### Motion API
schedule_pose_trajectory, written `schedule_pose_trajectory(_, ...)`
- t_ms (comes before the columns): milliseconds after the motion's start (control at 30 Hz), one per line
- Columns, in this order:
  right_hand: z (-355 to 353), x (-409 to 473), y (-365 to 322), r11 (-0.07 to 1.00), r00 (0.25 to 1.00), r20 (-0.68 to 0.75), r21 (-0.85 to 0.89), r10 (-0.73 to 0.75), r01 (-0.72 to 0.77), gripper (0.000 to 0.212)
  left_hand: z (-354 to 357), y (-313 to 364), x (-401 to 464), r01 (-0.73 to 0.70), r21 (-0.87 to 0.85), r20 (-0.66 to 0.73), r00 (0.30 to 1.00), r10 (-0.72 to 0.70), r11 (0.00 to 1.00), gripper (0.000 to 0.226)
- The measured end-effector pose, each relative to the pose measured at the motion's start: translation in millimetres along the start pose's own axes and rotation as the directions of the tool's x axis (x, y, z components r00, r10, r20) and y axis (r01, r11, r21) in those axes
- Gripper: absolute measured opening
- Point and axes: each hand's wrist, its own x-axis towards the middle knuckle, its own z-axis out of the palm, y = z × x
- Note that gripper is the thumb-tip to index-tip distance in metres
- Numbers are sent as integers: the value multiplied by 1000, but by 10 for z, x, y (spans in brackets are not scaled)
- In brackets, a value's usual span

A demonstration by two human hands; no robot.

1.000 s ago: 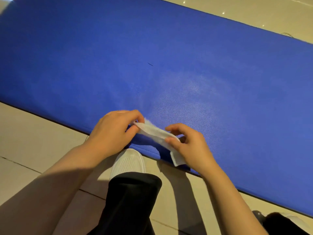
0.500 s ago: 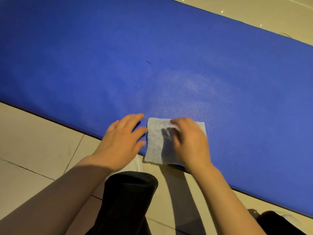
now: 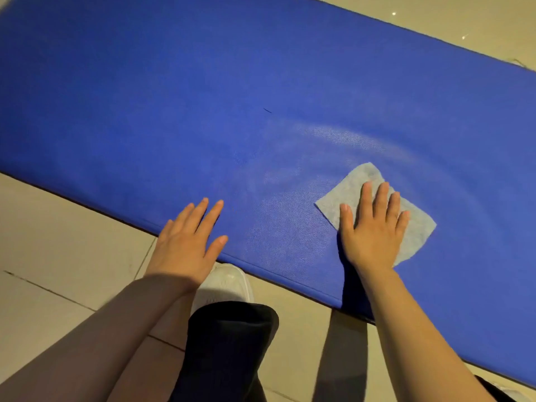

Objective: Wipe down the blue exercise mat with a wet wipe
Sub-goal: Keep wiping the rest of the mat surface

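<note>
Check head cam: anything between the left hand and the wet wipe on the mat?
Nothing: in the head view only bare blue mat separates the left hand from the wet wipe, which lies flat under the right hand.

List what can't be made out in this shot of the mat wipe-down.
- Head view: the blue exercise mat runs off the left, top and right edges, so its ends are unseen.
- The wet wipe is partly covered by the right hand.
- Whether the left hand presses on the mat or hovers cannot be told.
- The white shoe is mostly hidden by the black trouser leg.
</note>
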Motion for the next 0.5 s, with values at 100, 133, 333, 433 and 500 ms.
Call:
schedule_pose_trajectory(100,115,6,-562,993,992,59,-22,-115,117,80,229,-70,-9,-47,96,-27,998,49,994,74)
schedule_pose_trajectory(133,173,-12,-787,980,979,68,-29,-195,197,79,290,-93,-9,-61,97,-56,996,67,993,72)
schedule_pose_trajectory(333,358,-19,-1540,724,722,131,-41,-679,688,61,383,-219,75,-143,136,-154,974,164,980,67)
schedule_pose_trajectory(433,240,278,-1238,619,618,147,-42,-772,784,64,411,-231,71,-134,114,-184,971,153,984,61)
schedule_pose_trajectory(500,124,449,-869,750,748,155,-60,-645,659,75,377,-230,48,-121,68,-172,976,131,990,62)
